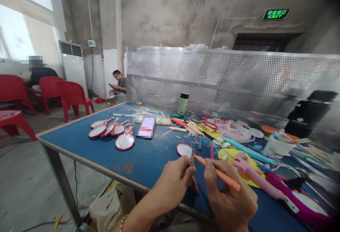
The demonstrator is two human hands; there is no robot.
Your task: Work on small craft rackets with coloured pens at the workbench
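Observation:
My left hand (176, 177) pinches a flat wooden stick (192, 157) upright above the front of the table. In my right hand (230, 193) is an orange pen-like tool (224, 178), gripped as one writes. Its narrow tip meets or nearly meets the upper part of the stick; I cannot tell which kind of tool it is. Just behind my left fingers lies a round white disc with a red rim (183, 149), partly hidden. More red-rimmed discs with stick handles (124, 141) lie to the left on the blue table (148, 161).
A phone (146, 126) and a green bottle (183, 104) stand out toward the back. Wooden sticks, red scissors (209, 123), a pink glue gun (251, 172), a purple device (297, 200) and a white cup (278, 145) clutter the right. A perforated metal screen (225, 76) borders the table.

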